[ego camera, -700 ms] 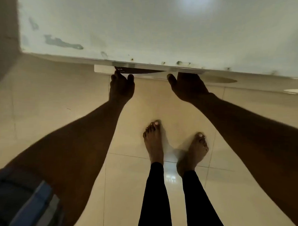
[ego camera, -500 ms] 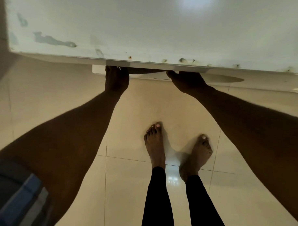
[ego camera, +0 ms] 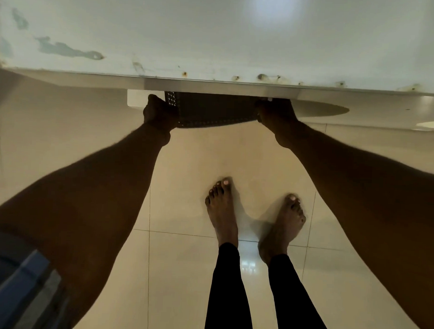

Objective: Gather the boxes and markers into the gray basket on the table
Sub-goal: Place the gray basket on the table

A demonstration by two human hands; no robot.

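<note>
A dark gray perforated basket [ego camera: 214,110] shows partly from under the front edge of the white table [ego camera: 215,41]; its far part is hidden by the tabletop. My left hand [ego camera: 160,112] grips the basket's left side. Over on its right side my right hand [ego camera: 276,112] has a hold too. No boxes or markers are in view.
The table's front edge [ego camera: 213,86] runs across the view above my hands. A small white object [ego camera: 137,98] lies under the table left of the basket. My bare feet [ego camera: 253,215] stand on glossy beige floor tiles below.
Both hands reached further under the table edge and closed on the basket's sides. More of the basket now shows below the edge than before.
</note>
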